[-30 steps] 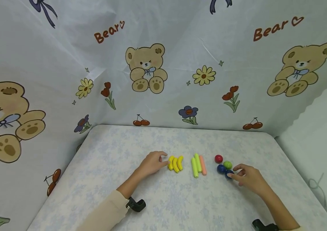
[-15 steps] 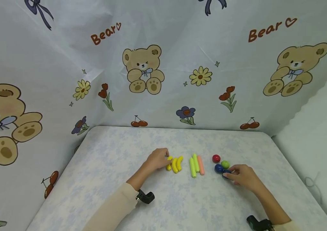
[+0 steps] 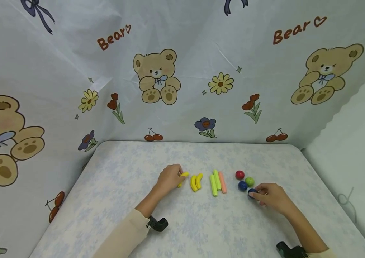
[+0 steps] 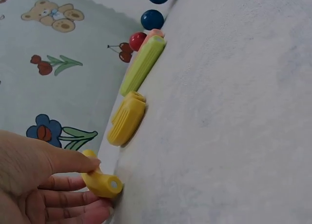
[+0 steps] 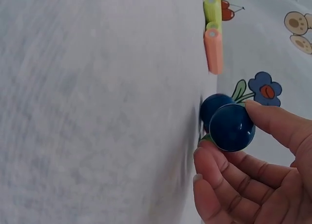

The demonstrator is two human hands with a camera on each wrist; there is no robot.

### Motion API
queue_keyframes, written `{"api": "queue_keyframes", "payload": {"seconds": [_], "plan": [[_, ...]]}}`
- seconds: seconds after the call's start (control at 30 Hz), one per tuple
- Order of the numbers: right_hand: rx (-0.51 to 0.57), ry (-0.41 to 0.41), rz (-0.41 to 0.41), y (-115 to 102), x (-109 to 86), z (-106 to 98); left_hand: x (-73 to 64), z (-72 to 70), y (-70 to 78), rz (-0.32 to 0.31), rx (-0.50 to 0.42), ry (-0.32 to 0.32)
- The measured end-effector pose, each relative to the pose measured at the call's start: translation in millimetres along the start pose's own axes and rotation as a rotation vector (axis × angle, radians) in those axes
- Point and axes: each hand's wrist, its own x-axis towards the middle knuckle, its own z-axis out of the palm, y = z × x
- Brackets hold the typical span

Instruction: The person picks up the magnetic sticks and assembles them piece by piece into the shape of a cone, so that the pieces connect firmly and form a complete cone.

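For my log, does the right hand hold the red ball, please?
No, the right hand pinches a blue ball, while the red ball lies apart on the table.

Patterned backdrop [image 3: 189, 28]: left lettering [image 3: 110, 38] reads "Bear"; right lettering [image 3: 297, 29], same word. Both reddish-brown, slanting upward, each followed by an outlined heart.

Pinched yellow banana [image 4: 102, 183], pinched glossy blue ball [image 5: 231, 128]

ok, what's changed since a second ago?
Left grip pinched the leftmost yellow banana and shifted it left, away from the other two. Right grip pinched the nearer blue ball, easing it slightly off the other. Sticks, red ball, green ball stayed put.
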Motion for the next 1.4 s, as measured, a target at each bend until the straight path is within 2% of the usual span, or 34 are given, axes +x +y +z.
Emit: {"api": "queue_keyframes", "payload": {"seconds": [0.17, 0.23, 0.37, 0.53, 0.63, 0.77, 0.97, 1.13, 1.4], "plan": [[0.05, 0.0, 0.017, -9.1, -5.3, 7.3, -7.7, -5.8, -8.6, 0.014, -0.049, -0.015], [0.067, 0.003, 0.016, -14.1, -7.8, 13.4, -12.7, -7.2, -12.7, 0.041, -0.067, -0.029], [0.082, 0.003, -0.015, -27.3, -13.4, 27.5, -27.4, -7.6, -20.2, 0.098, -0.103, -0.034], [0.109, -0.014, -0.037, -45.7, -20.0, 44.3, -49.4, -9.4, -22.9, 0.122, -0.215, -0.065], [0.1, -0.01, -0.057, -60.0, -22.8, 50.6, -60.3, -9.8, -22.6, 0.122, -0.336, -0.117], [0.114, -0.01, -0.126, -76.4, -19.8, 60.5, -71.9, -8.9, -21.6, 0.106, -0.492, -0.181], [0.174, -0.098, -0.224, -93.2, -11.3, 84.2, -87.1, -0.5, -21.4, 0.052, -0.603, -0.232], [0.198, -0.104, -0.279, -104.8, -3.9, 102.6, -93.3, 8.0, -23.4, 0.026, -0.644, -0.227], [0.296, -0.131, -0.324, -113.5, 6.8, 122.8, -98.6, 21.5, -30.2, 0.006, -0.689, -0.166]]}}
